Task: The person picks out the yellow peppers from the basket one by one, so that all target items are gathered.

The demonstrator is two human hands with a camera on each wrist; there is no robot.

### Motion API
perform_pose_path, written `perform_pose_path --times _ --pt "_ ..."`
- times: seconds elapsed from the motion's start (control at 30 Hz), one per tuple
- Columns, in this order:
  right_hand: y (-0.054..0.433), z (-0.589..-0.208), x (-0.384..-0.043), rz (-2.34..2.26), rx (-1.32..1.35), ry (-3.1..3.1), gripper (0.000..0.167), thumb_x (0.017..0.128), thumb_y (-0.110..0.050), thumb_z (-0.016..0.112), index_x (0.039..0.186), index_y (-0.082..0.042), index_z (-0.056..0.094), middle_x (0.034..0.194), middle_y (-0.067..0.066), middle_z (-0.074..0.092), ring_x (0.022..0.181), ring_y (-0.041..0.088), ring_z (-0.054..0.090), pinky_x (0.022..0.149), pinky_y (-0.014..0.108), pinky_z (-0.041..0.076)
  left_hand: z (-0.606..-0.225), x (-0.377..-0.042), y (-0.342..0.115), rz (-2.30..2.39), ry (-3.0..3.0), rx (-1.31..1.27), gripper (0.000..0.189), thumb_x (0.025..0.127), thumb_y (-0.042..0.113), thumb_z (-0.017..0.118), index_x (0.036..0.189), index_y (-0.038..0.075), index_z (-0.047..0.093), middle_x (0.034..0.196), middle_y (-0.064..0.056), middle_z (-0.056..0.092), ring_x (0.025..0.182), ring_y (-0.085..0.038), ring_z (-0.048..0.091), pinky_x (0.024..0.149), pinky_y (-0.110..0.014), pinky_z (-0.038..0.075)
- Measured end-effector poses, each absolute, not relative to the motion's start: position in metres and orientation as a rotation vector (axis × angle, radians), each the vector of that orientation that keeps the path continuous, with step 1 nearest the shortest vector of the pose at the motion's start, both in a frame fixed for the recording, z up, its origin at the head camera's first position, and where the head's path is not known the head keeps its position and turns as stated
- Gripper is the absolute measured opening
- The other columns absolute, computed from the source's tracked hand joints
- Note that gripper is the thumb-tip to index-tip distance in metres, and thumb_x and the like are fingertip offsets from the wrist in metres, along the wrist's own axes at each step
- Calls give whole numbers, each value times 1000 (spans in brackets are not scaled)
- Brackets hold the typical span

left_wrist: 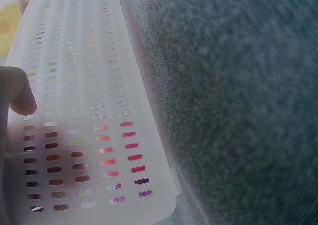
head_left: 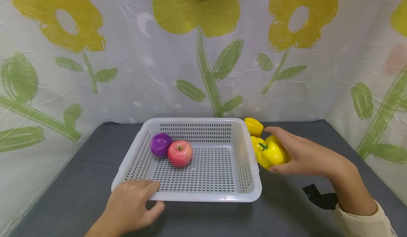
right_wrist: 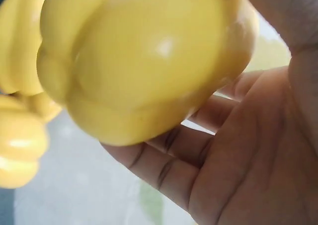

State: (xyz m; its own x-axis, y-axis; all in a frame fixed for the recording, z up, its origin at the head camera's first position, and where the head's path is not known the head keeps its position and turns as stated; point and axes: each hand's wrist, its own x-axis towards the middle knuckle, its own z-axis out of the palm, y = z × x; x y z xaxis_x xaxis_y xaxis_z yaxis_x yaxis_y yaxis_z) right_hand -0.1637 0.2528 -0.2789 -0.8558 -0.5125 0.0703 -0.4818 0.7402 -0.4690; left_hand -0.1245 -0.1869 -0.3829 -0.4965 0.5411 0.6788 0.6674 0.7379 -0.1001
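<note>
A white plastic basket (head_left: pixel 210 196) with slotted walls stands in the middle of the table. My left hand (head_left: pixel 131 203) grips its near rim at the left corner; in the left wrist view the thumb (left_wrist: pixel 21 93) lies against the outer wall. Inside, toward the left, a red apple (head_left: pixel 180 154) touches a purple round item (head_left: pixel 160 144). To the right of the basket, my right hand (head_left: pixel 300 154) holds a yellow bell pepper (head_left: pixel 274 154) between thumb and fingers, also large in the right wrist view. More yellow peppers (head_left: pixel 253 126) lie behind it, close to the basket's right wall.
A dark grey cloth (head_left: pixel 86 180) covers the table. A black curved strip (head_left: pixel 321 196) lies by the right forearm. Behind and at both sides hangs a pale curtain (head_left: pixel 140 71) printed with yellow flowers.
</note>
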Motion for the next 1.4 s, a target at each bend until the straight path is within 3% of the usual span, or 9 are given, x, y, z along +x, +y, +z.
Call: perform_pose_path --times 0.27,0.47,1.07,1.4 --pt "257 -306 -166 -615 -793 2877 81 69 -26 89 135 -10 44 106 -4 54 87 15 52 72 31 48 -384 -125 -186 -236 -2209 -919 21 65 32 59 69 24 39 63 18 30 54 -3 30 49 -22 27" --pt "251 -320 -168 -552 -917 2859 71 68 -23 89 129 -15 54 118 -6 52 99 16 49 79 34 48 -386 -127 -186 -236 -2212 -911 21 65 31 58 68 24 39 63 17 28 54 -3 28 49 -22 26" --pt "243 -332 -171 -415 -913 2913 73 64 -17 93 129 -17 60 124 3 56 106 25 51 85 46 51 -386 -123 -189 -226 -2237 -908 17 66 32 59 70 24 46 63 17 37 54 -3 34 48 -23 29" --pt "247 -329 -172 -471 -936 2822 65 69 -9 89 123 -25 59 126 2 58 106 24 50 89 48 48 -381 -123 -186 -219 -2271 -900 18 68 31 57 69 23 41 62 15 28 55 -4 28 50 -23 26"
